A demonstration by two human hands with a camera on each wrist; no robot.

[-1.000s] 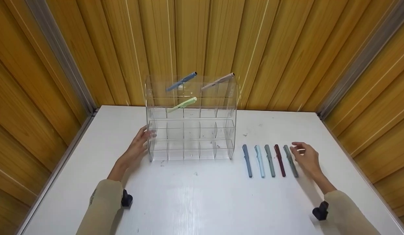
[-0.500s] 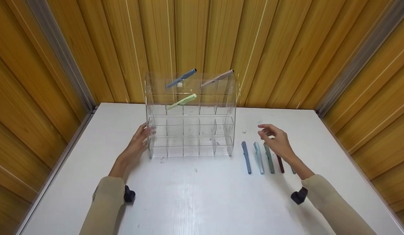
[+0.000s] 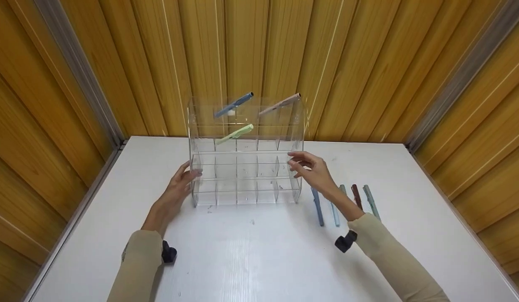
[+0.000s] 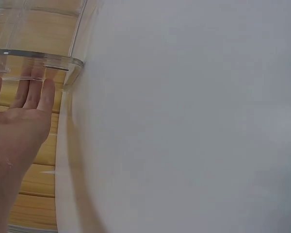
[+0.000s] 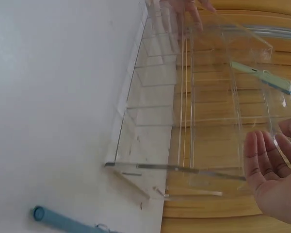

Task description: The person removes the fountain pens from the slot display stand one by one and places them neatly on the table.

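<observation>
A clear acrylic pen rack with stepped, divided rows stands on the table in the head view. A blue pen and a pink pen lie slanted in its top; a light green pen sits one row lower. My left hand rests on the rack's left side, its fingers extended along the panel in the left wrist view. At the rack's right edge is my right hand, fingers loosely bent. No pen shows in it in the right wrist view; whether it touches the rack I cannot tell.
Right of the rack, several pens lie in a row: a blue one, a light blue one, a dark red one and green ones, partly behind my right arm. Wood-patterned walls enclose the white table.
My right hand has moved left from beside the rightmost green pen, over the row, to the rack's right edge. My left hand has stayed at the rack's left side. The pens lie as before.
</observation>
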